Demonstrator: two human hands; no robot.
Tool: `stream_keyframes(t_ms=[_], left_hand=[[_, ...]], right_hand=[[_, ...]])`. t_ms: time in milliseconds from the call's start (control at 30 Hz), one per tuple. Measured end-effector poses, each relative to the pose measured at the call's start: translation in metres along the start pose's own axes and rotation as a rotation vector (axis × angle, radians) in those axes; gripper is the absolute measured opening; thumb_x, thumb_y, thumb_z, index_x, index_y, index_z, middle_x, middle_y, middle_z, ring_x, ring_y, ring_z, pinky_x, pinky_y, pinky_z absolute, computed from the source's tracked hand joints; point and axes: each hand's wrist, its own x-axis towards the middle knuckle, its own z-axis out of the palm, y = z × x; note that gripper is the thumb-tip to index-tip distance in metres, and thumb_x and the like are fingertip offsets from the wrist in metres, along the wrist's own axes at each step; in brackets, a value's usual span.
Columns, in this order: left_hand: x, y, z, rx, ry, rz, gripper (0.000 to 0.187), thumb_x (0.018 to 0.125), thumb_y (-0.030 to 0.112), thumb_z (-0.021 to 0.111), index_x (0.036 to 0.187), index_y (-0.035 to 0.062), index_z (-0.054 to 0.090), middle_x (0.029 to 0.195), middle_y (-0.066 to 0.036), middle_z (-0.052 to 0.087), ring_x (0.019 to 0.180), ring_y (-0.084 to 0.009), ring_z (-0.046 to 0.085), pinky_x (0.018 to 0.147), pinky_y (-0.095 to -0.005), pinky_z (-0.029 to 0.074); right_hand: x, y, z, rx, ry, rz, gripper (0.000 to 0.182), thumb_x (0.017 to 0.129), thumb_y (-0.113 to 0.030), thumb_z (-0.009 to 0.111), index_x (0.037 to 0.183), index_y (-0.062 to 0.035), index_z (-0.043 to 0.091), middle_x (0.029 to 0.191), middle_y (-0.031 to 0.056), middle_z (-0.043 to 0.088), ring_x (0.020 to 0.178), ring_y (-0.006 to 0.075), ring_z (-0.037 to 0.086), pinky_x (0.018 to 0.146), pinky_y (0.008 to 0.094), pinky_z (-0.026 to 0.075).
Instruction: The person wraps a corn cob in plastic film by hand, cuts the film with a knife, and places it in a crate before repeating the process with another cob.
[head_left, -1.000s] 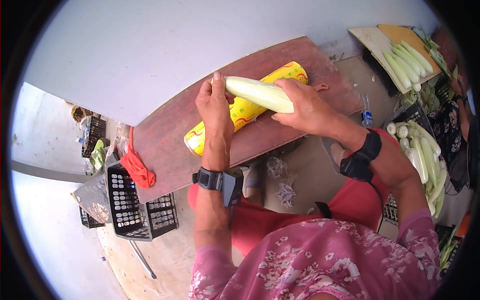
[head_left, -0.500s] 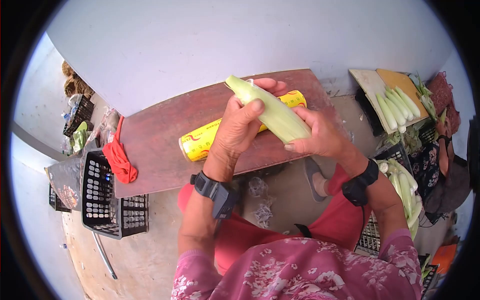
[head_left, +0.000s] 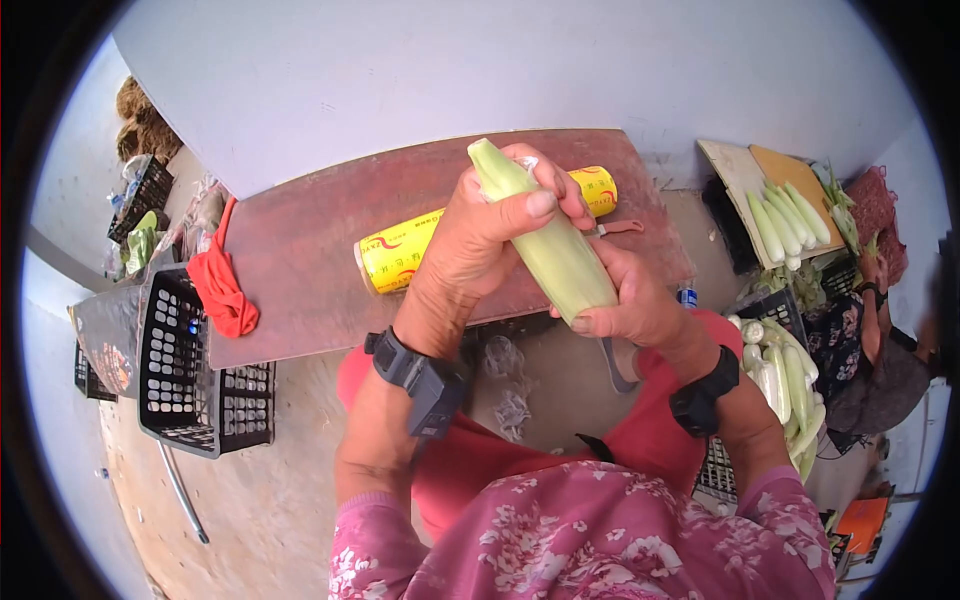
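Observation:
In both my hands is a pale green, tapered vegetable that looks like an ear of corn in its husk (head_left: 560, 262), tilted with its cut narrow end up and left. My left hand (head_left: 500, 215) wraps round the upper part, thumb across the front. A shiny bit of clear film (head_left: 528, 163) shows by its fingers. My right hand (head_left: 635, 300) grips the lower, wider end with thumb and fingers. Behind my hands, a yellow printed roll of film (head_left: 400, 250) lies on the reddish table (head_left: 300, 290), partly hidden by the left forearm.
A red-handled tool (head_left: 622, 227) lies behind my right hand. A red cloth (head_left: 222, 290) hangs over the table's left edge above a black crate (head_left: 180, 400). On the right, similar pale vegetables (head_left: 785, 220) lie on a board, more (head_left: 790, 385) fill a basket, and another person (head_left: 870, 330) sits nearby.
The ear of corn has turned more upright in my hands. My left fingers have curled further round it. My view has shifted slightly, bringing the red-handled tool into sight.

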Motion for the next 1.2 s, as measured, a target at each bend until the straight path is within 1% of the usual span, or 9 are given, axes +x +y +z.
stream_keyframes(t_ms=[200,400,600,733,833,900,933,1000,1200], left_hand=[[-0.010,0.001,-0.013,-0.027,-0.136,-0.030,0.037,0.089,0.043,0.064,0.083,0.0075,0.055,0.079,-0.010,0.058,0.078,-0.0248,0.059,0.078,-0.0415,0.049],[-0.017,0.003,-0.017,0.017,-0.158,-0.036,0.039,0.099,0.041,0.049,0.081,0.0068,0.054,0.078,-0.009,0.058,0.075,-0.0243,0.059,0.077,-0.0408,0.049],[-0.012,-0.005,-0.011,0.038,0.232,-0.087,0.026,0.096,0.031,0.058,0.089,0.0060,0.057,0.079,-0.007,0.058,0.074,-0.0218,0.059,0.075,-0.0365,0.051],[-0.006,-0.010,-0.016,0.000,0.344,-0.094,0.030,0.092,0.023,0.065,0.112,0.0029,0.055,0.078,-0.004,0.057,0.074,-0.0173,0.058,0.075,-0.0335,0.051],[0.000,-0.016,-0.026,0.103,0.368,-0.035,0.034,0.094,0.020,0.062,0.120,0.0013,0.052,0.075,-0.002,0.056,0.071,-0.0142,0.055,0.074,-0.0312,0.049],[0.001,-0.017,-0.026,0.030,0.444,-0.046,0.029,0.093,0.016,0.064,0.116,0.0021,0.055,0.075,0.000,0.053,0.072,-0.0122,0.051,0.075,-0.0299,0.047],[0.002,-0.018,-0.034,0.049,0.430,-0.051,0.025,0.092,0.015,0.065,0.112,0.0029,0.057,0.074,0.000,0.052,0.073,-0.0122,0.050,0.077,-0.0299,0.045],[0.005,-0.025,-0.041,0.064,0.493,-0.104,0.022,0.093,0.014,0.065,0.109,0.0037,0.056,0.073,0.001,0.050,0.073,-0.0125,0.048,0.078,-0.0300,0.043],[0.020,-0.045,-0.039,0.096,0.589,-0.199,0.034,0.095,0.020,0.063,0.120,-0.0001,0.051,0.072,0.001,0.047,0.071,-0.0113,0.047,0.078,-0.0302,0.045]], right_hand=[[-0.005,0.011,0.024,0.272,-0.082,0.085,0.066,0.074,-0.022,0.078,0.127,0.0003,0.048,0.103,0.0058,0.061,0.090,0.0130,0.063,0.080,0.0274,0.051],[-0.005,0.024,0.030,0.320,-0.155,0.098,0.062,0.075,-0.026,0.077,0.124,0.0000,0.049,0.100,0.0051,0.060,0.089,0.0126,0.062,0.080,0.0271,0.050],[-0.003,0.032,0.032,0.245,-0.012,0.035,0.058,0.079,-0.029,0.074,0.122,-0.0003,0.048,0.097,0.0044,0.060,0.087,0.0113,0.061,0.078,0.0271,0.050],[0.001,0.045,0.024,0.256,-0.051,0.059,0.066,0.082,-0.030,0.071,0.133,0.0009,0.042,0.108,0.0089,0.060,0.093,0.0157,0.064,0.082,0.0309,0.052],[0.000,0.048,0.017,-0.036,0.042,-0.022,0.050,0.086,-0.029,0.067,0.122,0.0020,0.052,0.102,0.0079,0.062,0.091,0.0130,0.059,0.079,0.0288,0.049],[-0.003,0.046,0.017,-0.308,0.212,-0.034,0.048,0.085,-0.028,0.065,0.118,0.0036,0.053,0.101,0.0148,0.064,0.093,0.0230,0.063,0.083,0.0361,0.049],[-0.001,0.054,0.019,-0.385,0.281,-0.147,0.056,0.082,-0.025,0.069,0.125,0.0037,0.047,0.106,0.0183,0.061,0.097,0.0320,0.062,0.084,0.0401,0.049],[-0.003,0.058,0.029,-0.624,0.480,-0.437,0.072,0.076,-0.020,0.075,0.132,0.0046,0.037,0.110,0.0208,0.055,0.100,0.0375,0.058,0.083,0.0428,0.048],[-0.004,0.069,0.026,-0.738,0.518,-0.318,0.070,0.072,-0.016,0.074,0.125,0.0075,0.035,0.107,0.0244,0.052,0.099,0.0403,0.057,0.083,0.0466,0.048]])
